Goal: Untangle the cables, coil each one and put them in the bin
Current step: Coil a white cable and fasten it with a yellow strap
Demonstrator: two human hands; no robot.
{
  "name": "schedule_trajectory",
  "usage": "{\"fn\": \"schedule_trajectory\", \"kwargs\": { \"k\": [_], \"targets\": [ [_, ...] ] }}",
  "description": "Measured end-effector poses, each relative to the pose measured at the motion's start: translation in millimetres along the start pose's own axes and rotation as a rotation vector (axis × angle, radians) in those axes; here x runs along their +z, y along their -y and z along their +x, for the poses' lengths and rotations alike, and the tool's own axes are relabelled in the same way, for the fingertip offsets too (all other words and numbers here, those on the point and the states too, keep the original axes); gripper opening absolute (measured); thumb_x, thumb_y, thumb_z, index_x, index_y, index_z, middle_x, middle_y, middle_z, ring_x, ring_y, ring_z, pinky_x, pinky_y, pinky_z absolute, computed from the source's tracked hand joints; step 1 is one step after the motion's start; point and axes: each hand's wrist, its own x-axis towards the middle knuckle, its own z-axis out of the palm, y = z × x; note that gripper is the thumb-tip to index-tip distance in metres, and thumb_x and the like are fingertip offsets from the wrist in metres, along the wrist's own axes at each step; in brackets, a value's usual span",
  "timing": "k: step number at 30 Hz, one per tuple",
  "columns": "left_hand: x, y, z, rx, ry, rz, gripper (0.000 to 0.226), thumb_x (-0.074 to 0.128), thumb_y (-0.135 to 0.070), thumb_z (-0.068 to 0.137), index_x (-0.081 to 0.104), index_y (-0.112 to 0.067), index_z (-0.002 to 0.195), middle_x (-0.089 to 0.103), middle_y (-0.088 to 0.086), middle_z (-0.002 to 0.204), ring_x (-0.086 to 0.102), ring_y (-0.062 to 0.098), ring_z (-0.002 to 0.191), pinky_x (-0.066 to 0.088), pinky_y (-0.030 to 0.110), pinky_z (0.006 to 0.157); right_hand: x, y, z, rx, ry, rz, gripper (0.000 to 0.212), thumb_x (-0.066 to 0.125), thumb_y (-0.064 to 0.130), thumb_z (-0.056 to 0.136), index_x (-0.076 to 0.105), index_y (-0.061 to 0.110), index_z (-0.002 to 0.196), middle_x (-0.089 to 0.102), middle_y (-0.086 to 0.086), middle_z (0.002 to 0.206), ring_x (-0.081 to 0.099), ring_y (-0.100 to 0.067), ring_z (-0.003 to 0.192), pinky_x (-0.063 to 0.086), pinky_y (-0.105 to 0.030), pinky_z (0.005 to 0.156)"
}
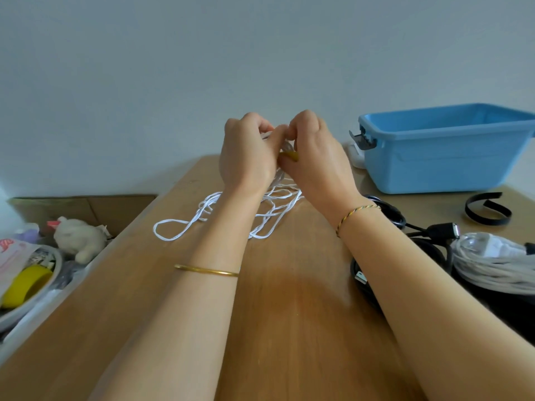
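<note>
A thin white cable point(185, 227) lies in loose loops on the wooden table point(289, 299), and part of it rises up between my hands. My left hand point(246, 151) and my right hand point(315, 154) are raised together above the table, fingers curled, both pinching the upper end of the white cable. A small yellow piece point(291, 155) shows between my hands, under the right thumb. The blue bin point(443, 166) stands at the back right. A black cable point(417, 230) and a coiled off-white cable point(498, 264) lie at the right.
A black strap point(489, 212) curls in front of the bin. Left of the table stands a cardboard box point(86, 209) and a tray with a plush toy point(78, 238), a yellow tape roll point(26, 285) and packets. A bare wall is behind.
</note>
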Motion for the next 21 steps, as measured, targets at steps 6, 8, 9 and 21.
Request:
{"fn": "schedule_trajectory", "kwargs": {
  "k": [6,8,9,21],
  "targets": [
    [7,-7,-6,0.046,0.048,-0.056,0.019,0.064,-0.044,0.079,0.053,-0.031,0.07,0.063,0.005,0.095,0.066,0.026,0.074,0.057,0.044,0.068,-2,-7,4,0.132,0.092,-0.094,0.018,0.053,0.02,0.087,0.048,0.011,0.101,0.052,-0.005,0.101,0.056,-0.032,0.09,0.034,-0.034,0.062],
    [10,-9,-9,0.079,0.079,-0.075,0.021,0.064,-0.04,0.08,0.05,-0.031,0.068,0.062,0.005,0.094,0.063,0.027,0.07,0.056,0.046,0.067,-4,-8,3,0.191,0.067,-0.133,0.014,0.05,0.02,0.087,0.049,0.012,0.099,0.052,-0.002,0.094,0.056,-0.031,0.091,0.029,-0.032,0.062],
    [11,-10,-10,0.092,0.097,-0.089,0.021,0.064,-0.038,0.081,0.049,-0.031,0.067,0.062,0.005,0.093,0.059,0.026,0.067,0.056,0.046,0.066,-4,-9,2,0.21,0.043,-0.166,0.014,0.049,0.019,0.088,0.05,0.012,0.099,0.056,-0.004,0.095,0.056,-0.031,0.091,0.028,-0.032,0.06],
    [9,-7,-14,-0.039,0.285,-0.196,0.034,0.056,-0.027,0.093,0.056,-0.009,0.065,0.057,0.002,0.048,0.051,0.016,0.042,0.043,0.026,0.055,1,-8,-4,0.196,-0.12,-0.35,0.01,0.046,0.017,0.092,0.042,0.014,0.101,0.053,-0.005,0.104,0.053,-0.03,0.077,0.013,-0.029,0.045]
  ]
}}
